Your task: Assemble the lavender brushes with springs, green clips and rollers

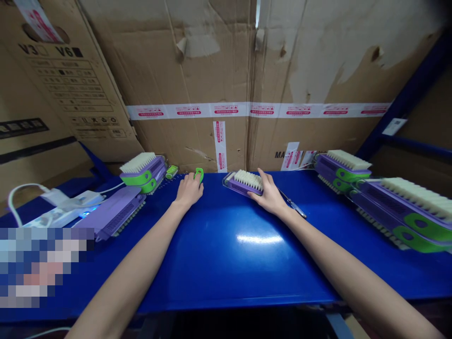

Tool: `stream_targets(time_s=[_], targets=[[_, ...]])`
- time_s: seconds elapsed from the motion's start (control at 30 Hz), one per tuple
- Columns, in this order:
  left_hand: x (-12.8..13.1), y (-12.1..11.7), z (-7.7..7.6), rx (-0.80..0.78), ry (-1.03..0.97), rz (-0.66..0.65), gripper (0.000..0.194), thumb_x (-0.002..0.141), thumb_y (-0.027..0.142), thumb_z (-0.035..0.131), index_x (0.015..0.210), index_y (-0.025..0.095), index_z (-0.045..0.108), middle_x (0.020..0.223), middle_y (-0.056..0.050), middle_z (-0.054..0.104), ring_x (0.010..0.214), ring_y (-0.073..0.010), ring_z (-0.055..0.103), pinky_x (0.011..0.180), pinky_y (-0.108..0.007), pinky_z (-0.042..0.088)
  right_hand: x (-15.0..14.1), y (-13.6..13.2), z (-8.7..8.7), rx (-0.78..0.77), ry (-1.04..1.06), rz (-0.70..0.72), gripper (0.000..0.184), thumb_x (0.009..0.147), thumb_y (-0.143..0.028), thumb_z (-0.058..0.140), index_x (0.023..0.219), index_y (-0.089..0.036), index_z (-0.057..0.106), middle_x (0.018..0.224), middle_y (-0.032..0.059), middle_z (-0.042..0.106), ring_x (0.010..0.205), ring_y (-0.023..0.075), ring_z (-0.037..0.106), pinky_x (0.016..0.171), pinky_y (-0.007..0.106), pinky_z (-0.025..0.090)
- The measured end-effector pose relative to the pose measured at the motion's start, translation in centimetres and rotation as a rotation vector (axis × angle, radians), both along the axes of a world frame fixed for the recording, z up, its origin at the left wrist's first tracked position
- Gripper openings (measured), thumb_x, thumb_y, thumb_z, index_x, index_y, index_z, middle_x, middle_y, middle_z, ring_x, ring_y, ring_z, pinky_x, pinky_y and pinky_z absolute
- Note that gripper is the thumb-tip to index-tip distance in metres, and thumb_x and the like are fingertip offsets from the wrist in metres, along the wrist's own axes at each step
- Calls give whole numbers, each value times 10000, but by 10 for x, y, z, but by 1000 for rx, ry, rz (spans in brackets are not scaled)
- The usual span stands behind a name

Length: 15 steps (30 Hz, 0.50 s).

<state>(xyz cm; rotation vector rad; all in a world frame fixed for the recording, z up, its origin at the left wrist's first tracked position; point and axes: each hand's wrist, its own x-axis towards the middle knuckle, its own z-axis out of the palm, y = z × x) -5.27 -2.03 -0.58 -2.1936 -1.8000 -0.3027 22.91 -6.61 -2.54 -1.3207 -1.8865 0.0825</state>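
Note:
My left hand is closed at the back of the table, its fingers on a small green plastic piece with a loop end. Several screws seem scattered just left of it, near a small green-and-yellow block. Around the right end of a purple brush head, its cream bristles facing up, my right hand is closed. A clear edge shows at the brush's left end. Beside my right wrist lies a thin metal tool, its far part hidden behind the hand.
Stacked purple-and-green brushes and a purple one turned bristles-down stand left, by a white power strip. More stacks sit right. Cardboard walls the back of the blue table.

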Motion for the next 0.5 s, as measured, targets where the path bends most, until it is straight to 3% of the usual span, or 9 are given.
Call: stream_targets(time_s=[0.33, 0.5], targets=[[7, -6, 3, 135, 91, -51, 437, 905, 305, 336, 1258, 105, 498, 1245, -208, 500, 1118, -336, 469, 962, -483, 321, -1, -2, 2, -12, 7, -35, 840, 734, -437, 644, 1441, -184, 267, 1287, 175, 449, 1214, 334, 456, 980, 517, 407], [24, -16, 10, 136, -5, -145, 441, 913, 364, 352, 1227, 110, 530, 1245, -207, 514, 1158, -341, 463, 993, -488, 301, -6, -4, 9, -75, 66, -147, 886, 663, -487, 681, 1412, -163, 337, 1215, 174, 515, 1112, 345, 533, 917, 510, 447]])
